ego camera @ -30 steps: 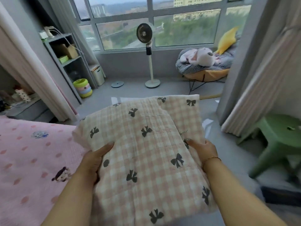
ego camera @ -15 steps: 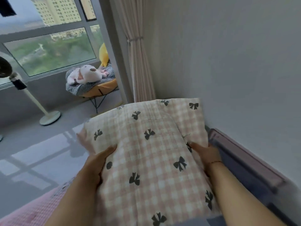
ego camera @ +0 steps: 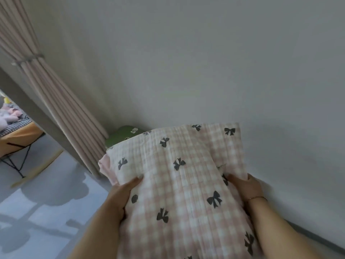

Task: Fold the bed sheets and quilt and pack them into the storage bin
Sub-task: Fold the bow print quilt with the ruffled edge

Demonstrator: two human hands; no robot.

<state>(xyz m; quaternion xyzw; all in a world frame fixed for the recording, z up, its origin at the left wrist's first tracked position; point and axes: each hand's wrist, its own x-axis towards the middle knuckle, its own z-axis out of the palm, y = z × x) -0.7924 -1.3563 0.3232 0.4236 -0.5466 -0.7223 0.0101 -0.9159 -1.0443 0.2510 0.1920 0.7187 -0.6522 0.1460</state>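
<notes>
A person's left hand (ego camera: 119, 195) and right hand (ego camera: 246, 187) still grip the folded quilt (ego camera: 179, 184), fingers curled on its edges, now facing the wall (ego camera: 186, 62) instead of the window; a green stool (ego camera: 127, 132) peeks behind.

Quilt (ego camera: 183, 184) sits between left hand (ego camera: 119, 195) and right hand (ego camera: 246, 187); stool (ego camera: 123, 133) just beyond it, curtain (ego camera: 56, 101) off left.

A small dark line of stitched script on the folded quilt (ego camera: 179, 184) is too blurred to read.
</notes>
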